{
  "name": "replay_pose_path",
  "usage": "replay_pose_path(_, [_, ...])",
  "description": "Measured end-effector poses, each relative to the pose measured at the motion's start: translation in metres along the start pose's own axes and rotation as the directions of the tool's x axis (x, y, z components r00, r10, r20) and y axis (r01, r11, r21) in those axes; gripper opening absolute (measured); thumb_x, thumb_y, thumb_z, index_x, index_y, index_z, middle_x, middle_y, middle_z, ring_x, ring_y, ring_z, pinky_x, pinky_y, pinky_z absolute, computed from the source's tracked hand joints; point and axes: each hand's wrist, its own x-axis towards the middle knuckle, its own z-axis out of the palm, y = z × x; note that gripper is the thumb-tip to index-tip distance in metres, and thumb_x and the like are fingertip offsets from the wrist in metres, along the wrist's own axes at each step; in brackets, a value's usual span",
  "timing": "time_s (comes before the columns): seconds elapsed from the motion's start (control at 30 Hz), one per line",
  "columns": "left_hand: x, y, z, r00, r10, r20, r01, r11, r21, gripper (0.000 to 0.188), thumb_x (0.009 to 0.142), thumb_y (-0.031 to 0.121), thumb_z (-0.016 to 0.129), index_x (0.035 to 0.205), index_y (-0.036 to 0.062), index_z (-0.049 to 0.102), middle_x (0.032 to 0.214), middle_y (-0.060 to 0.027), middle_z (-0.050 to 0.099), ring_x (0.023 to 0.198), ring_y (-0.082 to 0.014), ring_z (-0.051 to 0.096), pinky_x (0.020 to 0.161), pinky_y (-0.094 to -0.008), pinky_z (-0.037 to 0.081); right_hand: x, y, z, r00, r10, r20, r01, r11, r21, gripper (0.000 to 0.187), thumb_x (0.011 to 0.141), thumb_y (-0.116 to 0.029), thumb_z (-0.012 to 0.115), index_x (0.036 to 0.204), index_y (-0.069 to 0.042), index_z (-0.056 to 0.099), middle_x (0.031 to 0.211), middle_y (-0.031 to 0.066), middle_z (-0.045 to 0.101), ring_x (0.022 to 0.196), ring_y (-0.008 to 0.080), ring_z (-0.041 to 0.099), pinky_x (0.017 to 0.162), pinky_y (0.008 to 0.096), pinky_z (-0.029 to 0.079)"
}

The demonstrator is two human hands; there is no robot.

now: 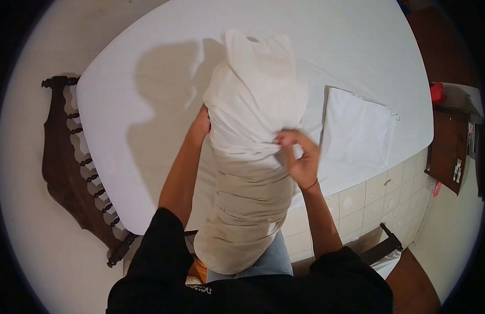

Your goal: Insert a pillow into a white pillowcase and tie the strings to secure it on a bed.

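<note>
A long, plump pillow (250, 209) stands in front of my body, leaning over the bed's edge. Its lower part looks beige and wrinkled. A white pillowcase (258, 78) covers the upper part, with two corners sticking up at the far end and bunched folds around the middle. On the left side my left hand (204, 121) grips the pillowcase, its fingers mostly hidden behind the cloth. My right hand (301, 157) pinches the bunched cloth on the right side, thumb and fingers closed and slightly blurred.
A white sheet covers the bed (164, 31). On it, right of the pillow, lies a folded white cloth (357, 128). A dark carved wooden headboard (64, 141) borders the left side. Tiled floor (357, 201) and a brown wooden cabinet (447, 149) are at the right.
</note>
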Motion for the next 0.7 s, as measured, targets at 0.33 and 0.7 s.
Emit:
replay_pose_path(0.33, [-0.076, -0.069, 0.021, 0.922, 0.289, 0.258, -0.388, 0.708, 0.590, 0.042, 0.098, 0.017, 0.058, 0.138, 0.0072, 0.049, 0.102, 0.0024, 0.057, 0.085, -0.0093, 0.047, 0.077, -0.0239, 0.040, 0.107, 0.007, -0.014, 0.975, 0.220, 0.018, -0.204, 0.927, -0.315, 0.112, 0.075, -0.059, 0.078, 0.147, 0.011, 0.028, 0.146, 0.0267, 0.042, 0.137, 0.0379, 0.041, 0.111, 0.0416, 0.036])
replay_pose_path(0.7, [-0.114, -0.022, 0.021, 0.715, 0.640, -0.281, -0.462, 0.734, 0.498, 0.035, 0.093, 0.020, 0.063, 0.127, 0.0116, 0.058, 0.130, -0.0079, 0.050, 0.124, -0.0230, 0.044, 0.107, -0.0402, 0.035, -0.005, 0.019, 0.050, 0.984, 0.180, -0.008, -0.151, 0.800, -0.581, 0.119, 0.068, -0.043, 0.082, 0.147, 0.016, 0.016, 0.152, 0.0345, 0.024, 0.142, 0.0445, 0.027, 0.115, 0.0468, 0.026])
